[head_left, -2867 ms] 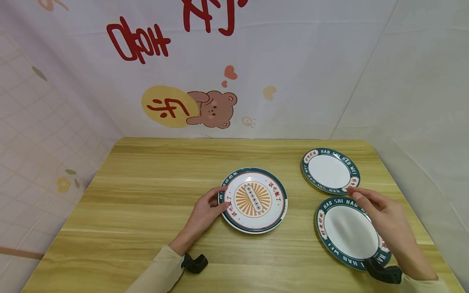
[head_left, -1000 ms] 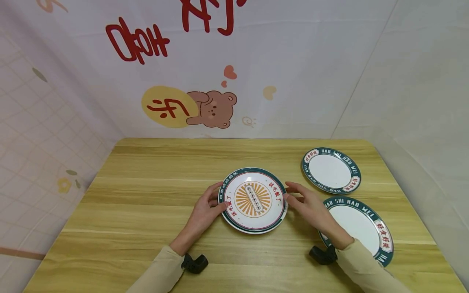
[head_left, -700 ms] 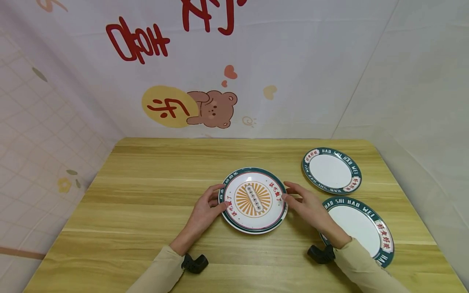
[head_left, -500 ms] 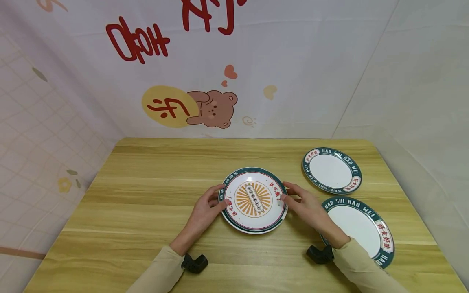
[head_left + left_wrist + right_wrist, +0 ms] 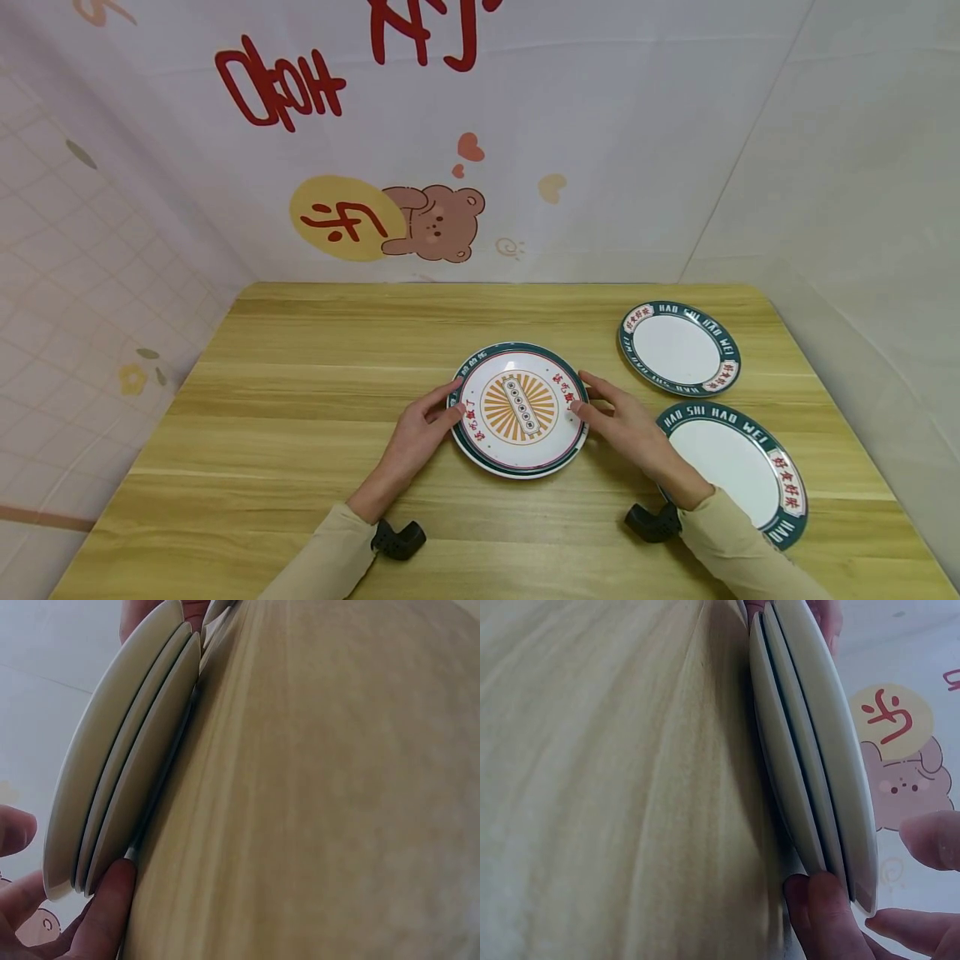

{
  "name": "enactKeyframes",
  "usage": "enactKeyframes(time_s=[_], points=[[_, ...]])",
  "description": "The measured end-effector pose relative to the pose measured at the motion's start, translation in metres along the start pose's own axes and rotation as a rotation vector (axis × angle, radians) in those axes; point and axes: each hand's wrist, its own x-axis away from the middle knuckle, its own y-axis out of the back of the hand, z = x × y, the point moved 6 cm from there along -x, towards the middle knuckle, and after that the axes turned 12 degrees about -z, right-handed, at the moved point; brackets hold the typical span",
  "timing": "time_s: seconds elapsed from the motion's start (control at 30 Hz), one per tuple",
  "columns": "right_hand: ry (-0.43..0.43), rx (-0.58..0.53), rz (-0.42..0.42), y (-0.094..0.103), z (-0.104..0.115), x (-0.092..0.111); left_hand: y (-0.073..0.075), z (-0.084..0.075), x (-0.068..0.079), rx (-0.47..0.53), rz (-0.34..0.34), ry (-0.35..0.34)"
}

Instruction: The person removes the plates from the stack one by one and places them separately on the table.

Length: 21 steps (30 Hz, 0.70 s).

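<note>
Three plates are stacked near the table's middle; the top plate has a dark green rim and orange rays. Both wrist views show the plate stack edge-on, low over the wood. My left hand holds its left edge, fingers curved around the rim and low against the bottom plate. My right hand holds the right edge likewise, fingertips against the lower plates. Both thumbs sit over the top rim, appearing slightly apart from it in the wrist views. Underside fingers are partly hidden in the head view.
Two oval plates with green lettered rims lie on the right: a far oval plate and a near oval plate, partly under my right forearm. The wooden table meets a printed cloth backdrop behind.
My right hand came from above the oval plates leftward to the stack's right edge. Lately both hands shift only slightly at the rim. The stack stays in place.
</note>
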Motion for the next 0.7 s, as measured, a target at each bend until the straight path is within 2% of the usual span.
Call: enactKeyframes(time_s=[0.2, 0.47, 0.7], points=[[0.006, 0.005, -0.008, -0.0001, -0.001, -0.0003, -0.0005, 0.0008, -0.0004, 0.028, -0.002, 0.021], [0.0, 0.013, -0.013, -0.0008, -0.0052, -0.0014, -0.0036, 0.0031, -0.0013, 0.162, 0.02, 0.067], [0.005, 0.017, -0.012, -0.0011, -0.0048, -0.001, -0.0031, 0.0037, -0.0018, 0.158, 0.019, 0.063]])
